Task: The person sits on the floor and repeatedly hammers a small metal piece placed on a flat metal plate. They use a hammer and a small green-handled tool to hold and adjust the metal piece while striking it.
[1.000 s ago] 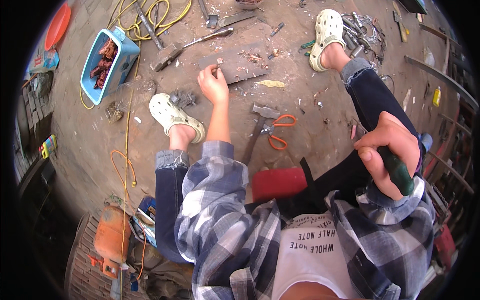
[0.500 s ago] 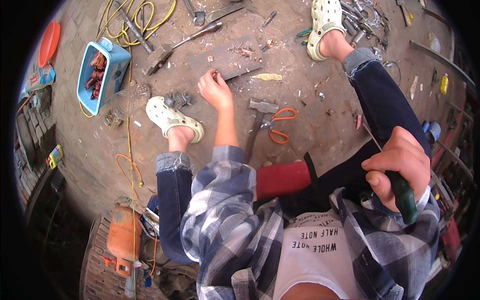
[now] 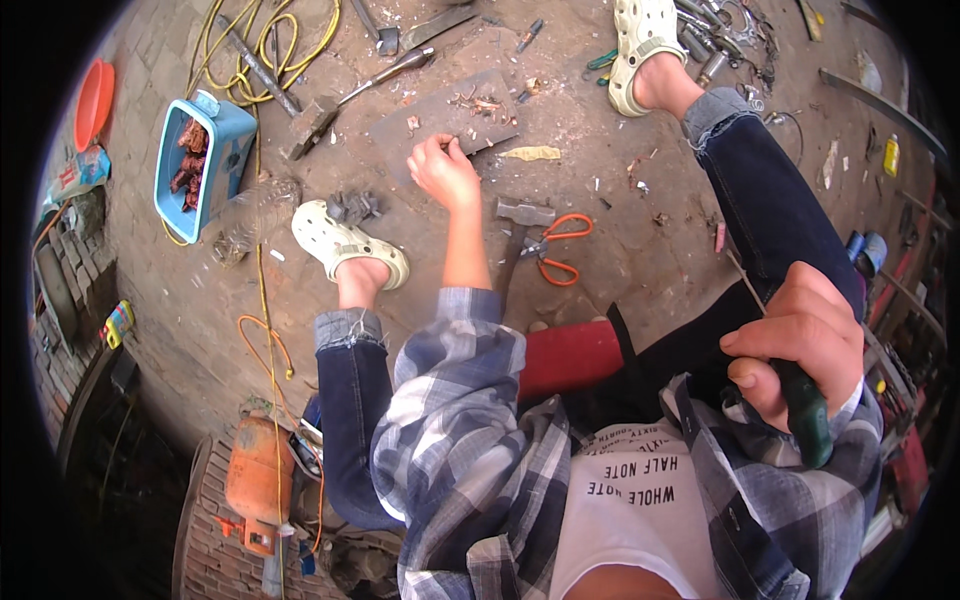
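My right hand [image 3: 800,340] is wrapped round the dark green handle of a screwdriver [image 3: 810,428]; its thin metal shaft points forward over my right thigh. My left hand [image 3: 447,178] hovers by the near edge of a flat metal plate [image 3: 393,135], fingers curled together. Whatever they pinch, if anything, is too small to make out. Bits of copper-coloured scrap [image 3: 478,105] lie on the plate. To the right of my left forearm are a hammer [image 3: 526,212] and orange-handled scissors [image 3: 562,228].
A blue bin [image 3: 238,130] with copper coils stands at the left, beside a yellow hose [image 3: 290,60]. Ahead lies a sledgehammer head [image 3: 312,125]. Metal parts [image 3: 715,40] are heaped at the far right. An orange gas cylinder [image 3: 258,470] is at lower left.
My left hand has drawn slightly back and to the right, off the plate's near edge. My right hand still grips the screwdriver and has tipped a little.
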The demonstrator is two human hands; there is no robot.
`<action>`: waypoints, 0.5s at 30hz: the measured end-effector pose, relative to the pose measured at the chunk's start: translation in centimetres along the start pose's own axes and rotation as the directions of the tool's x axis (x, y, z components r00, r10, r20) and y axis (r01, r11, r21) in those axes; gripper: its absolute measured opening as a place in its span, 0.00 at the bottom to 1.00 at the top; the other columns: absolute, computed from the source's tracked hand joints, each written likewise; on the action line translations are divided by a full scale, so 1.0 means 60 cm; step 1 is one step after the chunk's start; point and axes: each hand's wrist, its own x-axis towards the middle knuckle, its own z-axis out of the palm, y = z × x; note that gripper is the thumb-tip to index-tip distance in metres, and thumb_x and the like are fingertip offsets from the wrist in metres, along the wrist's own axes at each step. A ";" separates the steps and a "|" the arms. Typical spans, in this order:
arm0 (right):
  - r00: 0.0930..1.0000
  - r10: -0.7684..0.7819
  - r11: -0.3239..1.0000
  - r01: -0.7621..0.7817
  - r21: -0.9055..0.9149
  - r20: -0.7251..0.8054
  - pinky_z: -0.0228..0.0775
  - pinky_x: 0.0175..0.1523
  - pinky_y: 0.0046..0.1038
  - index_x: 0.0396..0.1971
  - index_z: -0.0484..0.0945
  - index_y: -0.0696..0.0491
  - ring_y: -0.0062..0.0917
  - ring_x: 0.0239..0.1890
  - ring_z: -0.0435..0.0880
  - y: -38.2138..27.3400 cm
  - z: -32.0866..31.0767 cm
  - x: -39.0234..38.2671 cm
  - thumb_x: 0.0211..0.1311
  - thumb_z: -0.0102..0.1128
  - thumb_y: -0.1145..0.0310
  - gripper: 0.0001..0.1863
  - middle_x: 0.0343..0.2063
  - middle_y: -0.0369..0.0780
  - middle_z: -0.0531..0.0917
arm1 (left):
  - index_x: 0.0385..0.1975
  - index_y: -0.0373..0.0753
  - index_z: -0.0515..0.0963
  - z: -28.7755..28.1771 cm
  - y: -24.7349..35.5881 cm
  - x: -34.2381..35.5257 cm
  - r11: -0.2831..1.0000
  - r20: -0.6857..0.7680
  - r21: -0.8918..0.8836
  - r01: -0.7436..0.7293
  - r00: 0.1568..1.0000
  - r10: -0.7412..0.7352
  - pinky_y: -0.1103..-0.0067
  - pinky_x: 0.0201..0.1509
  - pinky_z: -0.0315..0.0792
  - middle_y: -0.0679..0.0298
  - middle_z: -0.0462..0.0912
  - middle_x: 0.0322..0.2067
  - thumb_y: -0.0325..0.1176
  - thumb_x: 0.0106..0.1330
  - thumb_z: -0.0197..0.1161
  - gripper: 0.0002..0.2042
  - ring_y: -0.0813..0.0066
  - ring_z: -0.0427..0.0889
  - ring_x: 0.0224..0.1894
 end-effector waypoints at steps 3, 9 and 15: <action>1.000 -0.009 1.000 0.009 -0.004 0.005 0.56 0.23 0.25 0.25 0.79 0.56 0.25 0.17 0.67 0.002 0.002 -0.002 0.53 0.66 0.63 0.11 0.16 0.35 0.75 | 0.26 0.40 0.77 -0.007 -0.001 -0.004 0.994 -0.042 0.003 0.110 0.993 -0.110 0.66 0.48 0.65 0.61 0.77 0.33 0.26 0.49 0.67 0.06 0.59 0.73 0.42; 1.000 -0.016 1.000 0.016 -0.014 0.010 0.56 0.23 0.25 0.26 0.79 0.56 0.25 0.17 0.67 0.001 0.008 -0.003 0.56 0.64 0.61 0.12 0.16 0.35 0.74 | 0.30 0.40 0.78 -0.003 0.005 0.008 0.998 -0.089 -0.032 0.055 0.994 -0.058 0.66 0.49 0.65 0.61 0.76 0.36 0.25 0.49 0.66 0.09 0.59 0.72 0.43; 1.000 -0.004 1.000 0.004 -0.029 0.005 0.56 0.23 0.25 0.25 0.79 0.55 0.25 0.17 0.67 0.000 0.011 0.001 0.52 0.66 0.63 0.11 0.15 0.35 0.74 | 0.33 0.41 0.80 0.022 0.031 0.049 0.997 -0.042 -0.069 -0.045 0.998 0.042 0.67 0.51 0.65 0.61 0.76 0.37 0.25 0.49 0.65 0.10 0.59 0.72 0.44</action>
